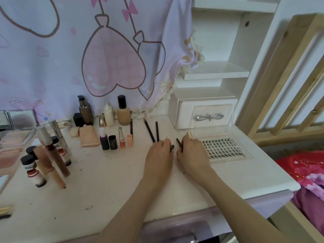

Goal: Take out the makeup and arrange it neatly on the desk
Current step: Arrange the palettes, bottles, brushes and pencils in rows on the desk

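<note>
At the centre of the worktop (108,181) we see two short dark pencils: the left hand (158,156) pinches one (172,148) and the right hand (192,151) pinches the other (179,142), both low over the surface. At eleven o'clock from the hands lie two longer dark pencils (153,131), converging at their near ends. In our judgement, a careless placement could nudge that pair out of line, or the round pencils could roll. At three o'clock, just beside the right hand, sits the clear lash tray (226,149), limiting room there. Towards nine o'clock stand small lipsticks (121,140); a foundation bottle (123,112) stands behind them.
</note>
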Demonstrator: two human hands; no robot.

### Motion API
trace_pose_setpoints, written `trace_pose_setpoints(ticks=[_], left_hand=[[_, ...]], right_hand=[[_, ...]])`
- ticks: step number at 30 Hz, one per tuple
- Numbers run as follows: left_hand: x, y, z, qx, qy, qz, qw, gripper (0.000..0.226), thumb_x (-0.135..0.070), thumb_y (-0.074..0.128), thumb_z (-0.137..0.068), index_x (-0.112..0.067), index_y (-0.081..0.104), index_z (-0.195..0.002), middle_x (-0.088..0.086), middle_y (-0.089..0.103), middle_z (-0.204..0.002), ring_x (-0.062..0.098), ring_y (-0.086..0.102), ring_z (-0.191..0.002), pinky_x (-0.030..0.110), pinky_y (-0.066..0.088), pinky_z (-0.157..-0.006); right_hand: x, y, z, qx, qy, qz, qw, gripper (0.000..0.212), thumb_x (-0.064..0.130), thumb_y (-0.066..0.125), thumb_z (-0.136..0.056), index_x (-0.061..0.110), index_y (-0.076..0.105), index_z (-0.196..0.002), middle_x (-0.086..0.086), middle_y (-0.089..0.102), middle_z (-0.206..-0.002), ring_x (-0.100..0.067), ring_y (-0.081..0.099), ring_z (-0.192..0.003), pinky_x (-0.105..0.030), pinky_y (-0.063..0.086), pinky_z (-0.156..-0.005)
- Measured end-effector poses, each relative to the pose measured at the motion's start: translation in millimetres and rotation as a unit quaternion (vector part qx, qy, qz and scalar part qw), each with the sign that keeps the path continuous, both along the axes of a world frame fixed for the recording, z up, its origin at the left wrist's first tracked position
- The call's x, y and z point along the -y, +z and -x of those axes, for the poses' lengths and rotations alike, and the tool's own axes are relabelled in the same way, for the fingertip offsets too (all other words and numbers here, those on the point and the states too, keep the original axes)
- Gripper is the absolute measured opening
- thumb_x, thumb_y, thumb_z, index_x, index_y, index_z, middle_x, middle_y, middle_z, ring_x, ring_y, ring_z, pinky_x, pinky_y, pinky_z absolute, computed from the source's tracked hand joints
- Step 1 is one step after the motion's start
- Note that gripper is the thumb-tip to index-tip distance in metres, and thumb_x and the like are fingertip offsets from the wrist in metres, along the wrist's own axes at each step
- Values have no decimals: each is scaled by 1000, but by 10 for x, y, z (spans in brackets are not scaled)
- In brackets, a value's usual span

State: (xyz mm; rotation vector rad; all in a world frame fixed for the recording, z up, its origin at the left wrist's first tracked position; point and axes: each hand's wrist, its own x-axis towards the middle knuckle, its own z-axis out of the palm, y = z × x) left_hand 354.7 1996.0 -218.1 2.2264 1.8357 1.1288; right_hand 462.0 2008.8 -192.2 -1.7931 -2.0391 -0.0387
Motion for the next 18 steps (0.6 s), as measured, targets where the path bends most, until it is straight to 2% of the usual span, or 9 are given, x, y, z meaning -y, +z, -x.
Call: trace_pose_setpoints(ticks=[4, 8, 13, 18], left_hand=[[-4, -63, 37, 10, -6, 6, 1000, 13, -19, 55, -90, -7, 58, -95, 7, 58, -94, 20, 49, -92, 22, 33, -75], [-6, -84, 46, 3, -24, 8, 1000, 16, -18, 57, -89, -6, 65, -97, 8, 59, -92, 22, 49, -95, 21, 28, -79], [3, -87, 67, -24, -82, 12, 996, 22, -15, 51, -93, -8, 68, -103, 8, 61, -92, 23, 48, -96, 20, 32, -81], [38, -44, 67, -62, -141, 13, 988, 28, -6, 46, -94, -8, 64, -115, 8, 66, -106, 23, 49, -100, 22, 32, -91]], right_hand=[[-13, -50, -44, 1, -3, 1, 1000, 18, 16, 44, -92, 5, 54, -102, -13, 62, -102, -27, 53, -98, -28, 35, -77], [-12, -73, -94, 14, 10, 8, 1000, 24, 12, 42, -92, 6, 63, -100, -12, 63, -103, -27, 51, -98, -29, 33, -77], [31, -85, -171, 65, 4, 9, 998, 31, 24, 39, -95, 19, 68, -105, -4, 58, -111, -25, 43, -107, -33, 28, -83], [48, -74, -199, 77, 19, 19, 997, 29, 28, 42, -94, 25, 65, -113, 4, 58, -118, -22, 40, -111, -34, 25, -84]])
